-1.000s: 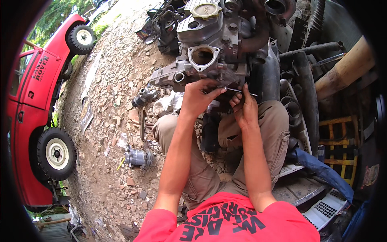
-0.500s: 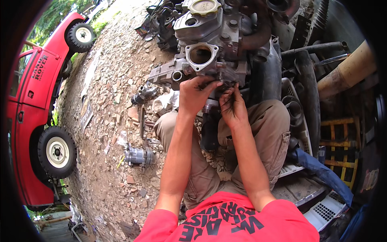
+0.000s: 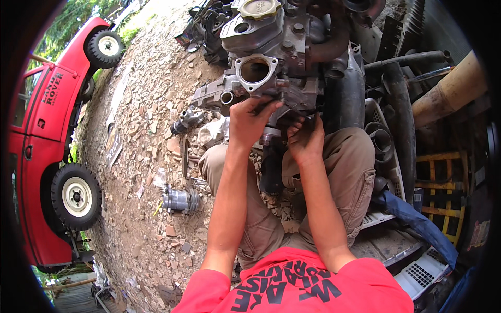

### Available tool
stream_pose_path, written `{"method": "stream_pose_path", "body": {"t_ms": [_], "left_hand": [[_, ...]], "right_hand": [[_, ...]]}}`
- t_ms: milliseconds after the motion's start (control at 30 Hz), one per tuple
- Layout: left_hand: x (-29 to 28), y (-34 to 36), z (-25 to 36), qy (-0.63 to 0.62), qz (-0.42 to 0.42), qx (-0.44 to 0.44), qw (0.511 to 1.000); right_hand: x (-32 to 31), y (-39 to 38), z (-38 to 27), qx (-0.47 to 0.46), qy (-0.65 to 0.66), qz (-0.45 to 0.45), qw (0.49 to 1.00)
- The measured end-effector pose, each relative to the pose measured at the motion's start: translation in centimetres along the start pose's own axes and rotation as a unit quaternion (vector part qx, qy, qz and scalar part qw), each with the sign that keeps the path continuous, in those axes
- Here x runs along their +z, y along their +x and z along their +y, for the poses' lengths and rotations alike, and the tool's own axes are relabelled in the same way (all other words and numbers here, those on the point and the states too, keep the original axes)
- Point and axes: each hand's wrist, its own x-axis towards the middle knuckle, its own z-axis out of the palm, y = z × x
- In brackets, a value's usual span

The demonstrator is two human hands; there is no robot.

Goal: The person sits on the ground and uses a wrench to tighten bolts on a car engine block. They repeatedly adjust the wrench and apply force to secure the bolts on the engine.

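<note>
A greasy metal engine [image 3: 289, 68] stands in front of my knees. Its face has a three-bolt flange [image 3: 255, 72] around a round opening, and a yellowish filler cap [image 3: 259, 7] tops it. Just below the flange, my left hand [image 3: 249, 124] has its thumb and fingers closed against the engine's lower front; what they pinch is hidden. My right hand [image 3: 306, 140] is beside it at the dark underside, thumb raised and fingers curled in, their grip too shaded to make out. A silvery round fitting [image 3: 270, 135] sits below, between the hands.
A silver pulley-like cylindrical part [image 3: 180, 200] lies on the stony ground at left, below a dark metal fitting [image 3: 187, 121] and pale crumpled cloth [image 3: 214, 132]. A red vehicle [image 3: 44, 141] stands far left. Dark pipes [image 3: 401, 120] and a bamboo pole [image 3: 451, 94] crowd the right.
The engine top has shifted slightly left in view. My left hand has moved a little left and down; my right hand has turned, its thumb now raised at the right and farther from the left.
</note>
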Motion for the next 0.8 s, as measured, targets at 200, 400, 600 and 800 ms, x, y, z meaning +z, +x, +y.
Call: {"method": "stream_pose_path", "body": {"t_ms": [200,400,600,800], "left_hand": [[-0.2,0.3,-0.3,0.051,-0.059,-0.029,0.997],[-0.5,-0.1,-0.1,0.047,-0.065,0.025,0.996],[-0.2,0.2,0.8,0.034,-0.094,-0.040,0.994],[-0.3,-0.1,0.6,0.028,-0.092,-0.011,0.995]], "right_hand": [[0.4,0.2,-1.4,-0.087,-0.115,0.048,0.988],[5.0,-4.2,-2.7,-0.318,-0.317,0.012,0.893],[5.1,-3.9,-2.6,-0.248,-0.283,-0.015,0.926],[4.6,-3.9,-1.5,-0.233,-0.279,-0.017,0.931]]}}
